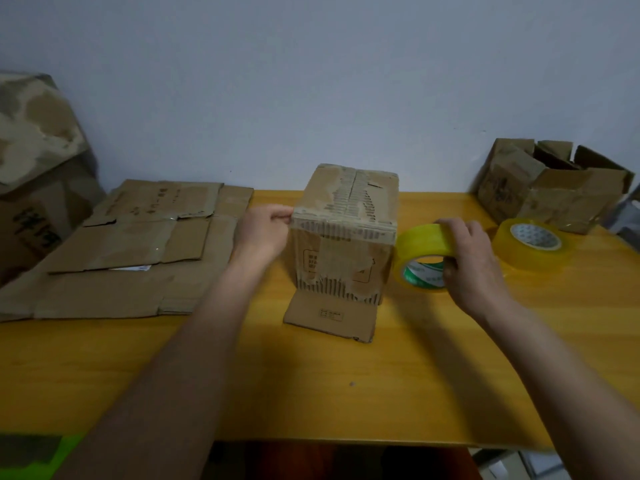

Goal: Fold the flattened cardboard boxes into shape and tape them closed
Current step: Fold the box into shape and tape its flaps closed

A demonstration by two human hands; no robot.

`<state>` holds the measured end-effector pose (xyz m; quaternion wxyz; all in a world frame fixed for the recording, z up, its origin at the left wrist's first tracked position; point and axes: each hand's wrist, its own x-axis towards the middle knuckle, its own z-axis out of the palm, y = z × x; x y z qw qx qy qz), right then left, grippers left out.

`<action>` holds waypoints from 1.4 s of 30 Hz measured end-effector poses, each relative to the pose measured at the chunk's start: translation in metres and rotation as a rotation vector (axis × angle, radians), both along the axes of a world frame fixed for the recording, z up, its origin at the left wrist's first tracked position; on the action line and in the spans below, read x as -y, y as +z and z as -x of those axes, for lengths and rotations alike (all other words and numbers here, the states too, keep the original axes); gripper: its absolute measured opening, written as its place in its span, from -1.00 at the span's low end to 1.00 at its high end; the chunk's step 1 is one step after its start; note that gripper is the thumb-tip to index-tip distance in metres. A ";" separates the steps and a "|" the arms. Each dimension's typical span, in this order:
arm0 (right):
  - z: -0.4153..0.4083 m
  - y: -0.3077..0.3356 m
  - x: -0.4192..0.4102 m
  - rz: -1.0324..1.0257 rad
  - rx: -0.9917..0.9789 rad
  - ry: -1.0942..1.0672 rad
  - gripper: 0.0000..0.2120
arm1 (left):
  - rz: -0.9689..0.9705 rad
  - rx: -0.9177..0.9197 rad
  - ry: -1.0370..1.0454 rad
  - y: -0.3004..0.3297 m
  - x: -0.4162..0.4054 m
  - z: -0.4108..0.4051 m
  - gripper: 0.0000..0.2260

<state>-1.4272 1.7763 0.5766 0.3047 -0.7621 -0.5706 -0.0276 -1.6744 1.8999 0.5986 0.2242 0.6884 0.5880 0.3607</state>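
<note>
The left hand pinches the upper left edge of the upright cardboard box, fingers closed on that corner. The right hand grips a yellow tape roll held on edge just beside the box's right side. The box stands mid-table on the yellow wooden table, its worn top seam closed and one bottom flap splayed flat toward the person. A stack of flattened boxes lies to the left. A second tape roll lies flat at right, near an open box against the wall.
</note>
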 end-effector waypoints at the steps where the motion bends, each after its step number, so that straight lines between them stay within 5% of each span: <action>1: 0.003 0.000 0.002 0.004 -0.010 0.044 -0.43 | 0.029 -0.090 -0.026 0.011 -0.004 -0.001 -0.70; 5: 0.023 0.009 0.010 0.058 -0.220 0.293 -0.48 | 0.179 -0.439 -0.085 0.033 -0.010 -0.022 -0.21; 8: 0.035 0.017 0.017 0.109 -0.462 0.406 -0.54 | 0.085 -0.563 -0.090 0.030 -0.004 -0.039 -0.07; 13: 0.036 0.019 0.022 0.123 -0.702 0.467 -0.65 | -0.157 -0.822 -0.188 0.014 0.011 -0.055 -0.12; 21: 0.054 0.006 0.012 0.170 -0.656 0.446 -0.61 | -0.066 -0.706 -0.412 0.018 -0.014 -0.045 -0.34; 30: 0.052 -0.014 0.009 0.188 -0.816 0.495 -0.64 | -0.228 -0.665 -0.337 0.008 -0.002 -0.054 -0.37; 34: -0.001 -0.037 -0.010 0.093 -0.475 0.022 -0.70 | -0.260 -0.607 -0.288 0.004 0.002 -0.056 -0.37; 37: -0.042 -0.059 -0.019 0.325 -0.179 -0.321 -0.67 | -0.238 -0.557 -0.299 0.003 0.001 -0.056 -0.41; 40: -0.057 -0.077 -0.019 0.533 -0.043 -0.408 -0.66 | -0.208 -0.485 -0.330 0.002 0.002 -0.054 -0.44; 42: -0.060 -0.084 -0.020 0.476 0.005 -0.406 -0.71 | -0.206 -0.458 -0.355 0.002 0.002 -0.055 -0.44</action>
